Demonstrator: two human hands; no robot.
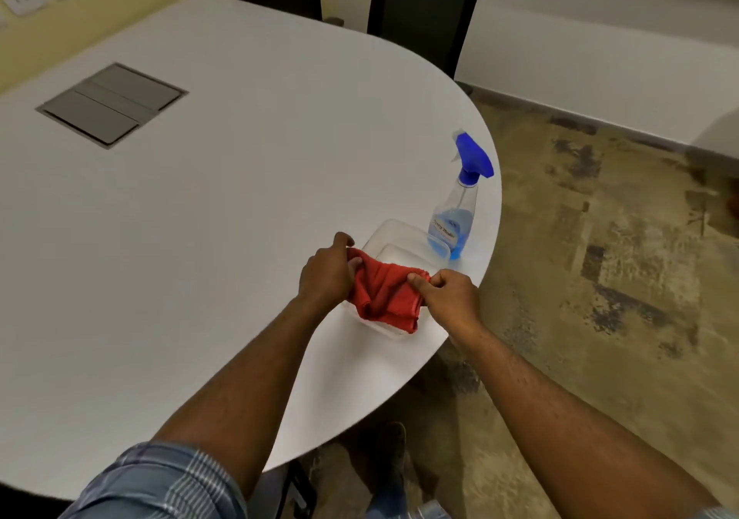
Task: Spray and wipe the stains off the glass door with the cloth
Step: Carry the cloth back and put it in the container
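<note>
Cloth (384, 296), red, bunched, held between both hands above a clear shallow container (404, 248) near the rounded edge of the white table (220, 206). Left hand (326, 274) closed on the cloth's far-left corner, knuckles up; right hand (450, 294) pinching the right edge between thumb and fingers; hands set apart with the cloth slack between them, its length running left to right. Spray bottle (460, 206), clear with blue liquid and blue trigger head, upright, beyond and to the right of the hands, just beside the container at the table's rim; right hand the nearer by judgement, so likely the one to take it. Both forearms extended forward, converging. Glass door not identifiable in view.
</note>
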